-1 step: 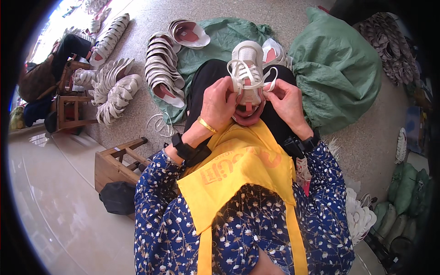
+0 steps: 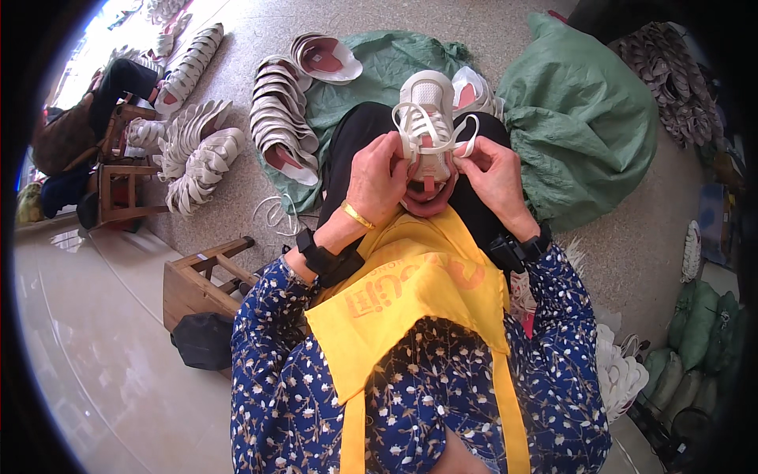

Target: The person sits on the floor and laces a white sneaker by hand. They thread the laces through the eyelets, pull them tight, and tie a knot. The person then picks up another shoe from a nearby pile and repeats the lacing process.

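A white sneaker [image 2: 427, 88] with a pink lining rests between my knees, its toe pointing away from me. White shoelace [image 2: 473, 129] crosses its tongue in several rows, and a loose loop stands up on the right. My left hand [image 2: 374, 180] is closed at the left eyelet edge, thumb and fingers pinching the lace there; its fingertips are partly hidden. On the opposite edge, my right hand [image 2: 493, 180] pinches the lace near the right upper eyelets, below the loop. The sneaker's opening faces my yellow apron [image 2: 410, 276].
Nested white shoe uppers [image 2: 278, 103] lie on green sheeting [image 2: 339, 99] to the left. A bulging green sack [image 2: 580, 118] stands close on the right. A wooden stool [image 2: 193, 288] is at lower left, and bundled white laces [image 2: 620, 371] sit at lower right. Another person's leg [image 2: 126, 83] shows far left.
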{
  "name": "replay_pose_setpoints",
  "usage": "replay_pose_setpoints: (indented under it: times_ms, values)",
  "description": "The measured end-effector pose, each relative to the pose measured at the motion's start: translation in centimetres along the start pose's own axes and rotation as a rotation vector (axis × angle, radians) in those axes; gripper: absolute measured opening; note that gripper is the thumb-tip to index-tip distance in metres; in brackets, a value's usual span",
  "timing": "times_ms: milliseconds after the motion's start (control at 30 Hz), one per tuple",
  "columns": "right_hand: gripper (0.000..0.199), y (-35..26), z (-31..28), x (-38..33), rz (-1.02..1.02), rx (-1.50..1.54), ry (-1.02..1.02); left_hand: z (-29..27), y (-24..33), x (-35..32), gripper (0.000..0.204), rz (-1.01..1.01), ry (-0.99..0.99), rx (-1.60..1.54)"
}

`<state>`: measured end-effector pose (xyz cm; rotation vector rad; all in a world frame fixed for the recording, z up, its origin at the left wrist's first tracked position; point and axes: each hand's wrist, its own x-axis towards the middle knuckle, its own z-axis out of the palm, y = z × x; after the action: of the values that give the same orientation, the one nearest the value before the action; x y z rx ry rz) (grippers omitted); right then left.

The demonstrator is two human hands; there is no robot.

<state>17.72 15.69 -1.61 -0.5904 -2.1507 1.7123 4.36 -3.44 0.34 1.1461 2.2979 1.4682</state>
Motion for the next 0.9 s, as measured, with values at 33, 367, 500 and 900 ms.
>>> replay_pose_setpoints:
  times_ms: [33,367,500,900]
  values:
    - [0.009,-0.2,0.0,0.0,-0.008,-0.022,0.002,0.0,0.0,0.0,0.015,0.019,-0.004,0.008]
    - [0.02,-4.0,0.9,-1.8,-0.334,-0.426,0.107,-0.7,0.4,-0.4,0.032,0.06,-0.095,0.073]
    - [0.016,-3.1,0.9,-1.3,-0.281,-0.444,0.056,-0.2,0.2,-0.5,0.027,0.086,-0.03,0.103]
    - [0.014,-2.3,0.5,-0.3,-0.444,-0.633,0.081,0.5,0.0,1.1,0.02,0.091,0.068,0.172]
